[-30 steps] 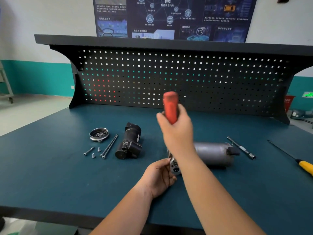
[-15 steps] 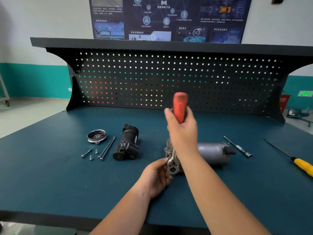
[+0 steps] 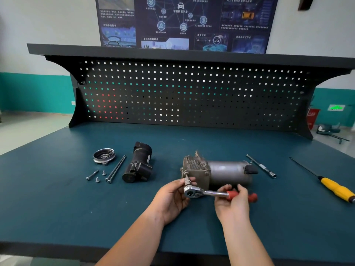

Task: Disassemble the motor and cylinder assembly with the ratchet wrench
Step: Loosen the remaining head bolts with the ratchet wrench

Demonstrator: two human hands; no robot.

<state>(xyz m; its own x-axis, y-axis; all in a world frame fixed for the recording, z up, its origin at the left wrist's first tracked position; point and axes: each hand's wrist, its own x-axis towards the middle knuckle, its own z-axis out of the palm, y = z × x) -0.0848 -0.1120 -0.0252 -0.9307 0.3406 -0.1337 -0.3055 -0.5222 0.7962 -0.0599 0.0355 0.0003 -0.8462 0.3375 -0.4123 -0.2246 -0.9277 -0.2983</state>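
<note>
Toward the counter (image 3: 57, 217)'s left edge lie a cap (image 3: 104, 156), loose bolts (image 3: 107, 172) and a black housing (image 3: 138, 165), already removed. At mid-counter, the left hand (image 3: 173, 198) pinches the ratchet (image 3: 206, 193)'s socket on the motor (image 3: 217, 172)'s bolt; the right hand (image 3: 231, 203) wraps its handle. More bolts probably remain.

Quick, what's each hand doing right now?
Left hand: fingers pinching the socket end of the ratchet wrench.
Right hand: closed around the wrench's red handle.

Screwdriver (image 3: 336, 189) right of motor assembly (image 3: 217, 172)
</note>
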